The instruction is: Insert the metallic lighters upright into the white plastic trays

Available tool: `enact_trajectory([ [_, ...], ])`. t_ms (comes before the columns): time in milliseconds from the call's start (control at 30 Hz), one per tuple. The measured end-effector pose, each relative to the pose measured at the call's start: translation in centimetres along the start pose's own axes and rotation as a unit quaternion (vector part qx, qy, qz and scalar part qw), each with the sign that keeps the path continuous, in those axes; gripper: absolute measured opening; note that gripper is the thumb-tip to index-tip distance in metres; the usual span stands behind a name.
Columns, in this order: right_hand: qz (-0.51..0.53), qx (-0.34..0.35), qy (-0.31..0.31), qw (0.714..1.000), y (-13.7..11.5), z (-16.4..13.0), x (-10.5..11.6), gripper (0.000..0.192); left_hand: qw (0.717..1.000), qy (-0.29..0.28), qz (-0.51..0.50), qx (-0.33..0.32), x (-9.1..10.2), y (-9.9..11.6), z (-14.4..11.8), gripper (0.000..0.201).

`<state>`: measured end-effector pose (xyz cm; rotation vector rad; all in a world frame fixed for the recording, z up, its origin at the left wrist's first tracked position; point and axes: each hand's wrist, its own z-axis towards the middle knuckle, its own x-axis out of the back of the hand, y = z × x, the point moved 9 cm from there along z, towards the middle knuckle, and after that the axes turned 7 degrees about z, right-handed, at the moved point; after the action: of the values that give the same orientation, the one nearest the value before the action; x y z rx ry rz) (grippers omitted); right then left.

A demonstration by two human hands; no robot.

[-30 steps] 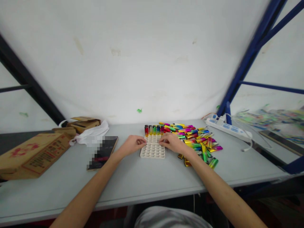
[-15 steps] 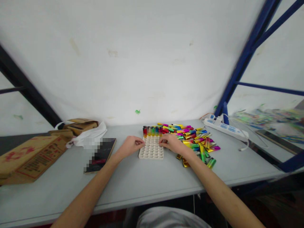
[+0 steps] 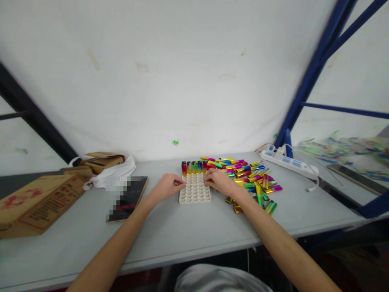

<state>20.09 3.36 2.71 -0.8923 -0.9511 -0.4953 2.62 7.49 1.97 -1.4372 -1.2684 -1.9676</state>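
A white tray (image 3: pixel 194 194) with rows of holes lies on the table in front of me. Lighters (image 3: pixel 194 167) with shiny coloured bodies stand upright in a row across its far end. At the tray's left edge is my left hand (image 3: pixel 168 185), fingers closed together on the rim. My right hand (image 3: pixel 221 181) is pinched at the opposite edge, its fingertips partly covering the rim there. Just beyond the right hand, a heap of loose metallic lighters (image 3: pixel 243 174) lies on the table, partly hidden by my wrist and forearm.
A dark, partly pixelated flat box (image 3: pixel 133 196) lies to the left. Further left are cardboard boxes (image 3: pixel 45 202) and a white plastic bag (image 3: pixel 118 172). A power strip (image 3: pixel 288 163) with cables sits at the right, near a blue metal frame (image 3: pixel 304 87). A white wall (image 3: pixel 194 81) rises behind.
The tray with its upright lighters has shifted slightly to the right between my hands. My right hand has moved a little to the right with it; the left hand has hardly moved.
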Motion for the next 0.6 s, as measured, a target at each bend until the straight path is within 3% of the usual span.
enact_trajectory([
  [600,-0.011,0.045,-0.003,0.999,-1.1,-0.1,-0.5,0.015,0.998,-0.052,-0.002,-0.024,-0.4,-0.1,-0.5,0.039],
])
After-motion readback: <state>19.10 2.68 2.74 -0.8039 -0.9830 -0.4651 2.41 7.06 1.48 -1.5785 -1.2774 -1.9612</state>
